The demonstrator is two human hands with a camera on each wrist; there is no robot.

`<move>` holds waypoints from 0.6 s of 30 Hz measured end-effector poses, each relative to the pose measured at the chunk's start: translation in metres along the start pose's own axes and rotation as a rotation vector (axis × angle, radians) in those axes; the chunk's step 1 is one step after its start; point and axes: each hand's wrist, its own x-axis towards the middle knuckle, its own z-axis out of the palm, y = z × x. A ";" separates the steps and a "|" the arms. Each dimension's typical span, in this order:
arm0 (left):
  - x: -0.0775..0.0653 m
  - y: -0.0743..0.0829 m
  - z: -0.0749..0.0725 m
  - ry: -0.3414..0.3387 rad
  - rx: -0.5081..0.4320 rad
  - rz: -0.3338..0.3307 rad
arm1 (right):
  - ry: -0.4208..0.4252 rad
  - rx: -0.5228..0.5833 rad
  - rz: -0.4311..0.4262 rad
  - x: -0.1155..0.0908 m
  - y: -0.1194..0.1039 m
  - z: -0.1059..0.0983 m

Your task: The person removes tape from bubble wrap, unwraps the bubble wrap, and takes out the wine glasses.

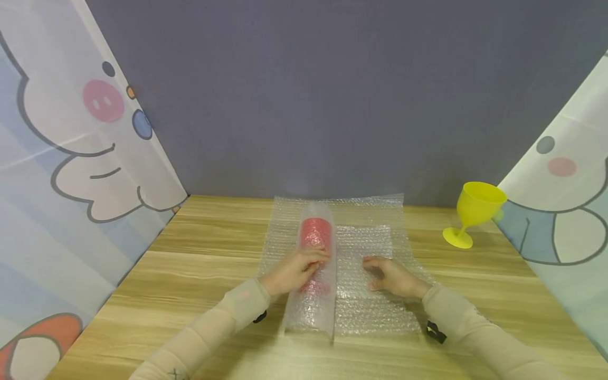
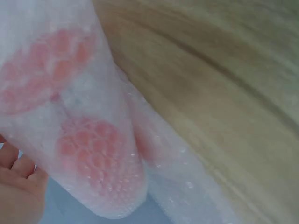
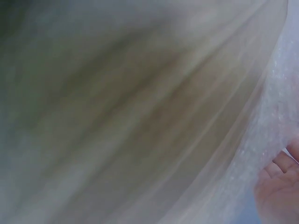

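Note:
A red goblet lies inside a roll of bubble wrap; its bowl, thin stem and round foot show blurred through the layers in the left wrist view. My left hand grips the roll around its middle, fingers bent over the top. To the right, the flat part of the bubble wrap sheet spreads over the table. Just over that flat part is my right hand, fingers loosely curved and holding nothing. In the right wrist view, the hand appears at the lower right edge beside the wrap.
A yellow goblet stands on the wooden table at the back right. A dark grey panel rises along the back edge. Cloths with cartoon prints border both sides.

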 end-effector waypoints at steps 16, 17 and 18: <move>-0.019 0.031 0.011 -0.236 0.427 0.128 | -0.003 0.051 0.006 -0.003 -0.001 0.003; -0.019 0.032 0.011 -0.244 0.426 0.122 | 0.002 0.050 0.003 -0.002 -0.001 0.002; -0.019 0.033 0.009 -0.252 0.419 0.119 | 0.004 0.044 -0.002 -0.001 0.000 0.001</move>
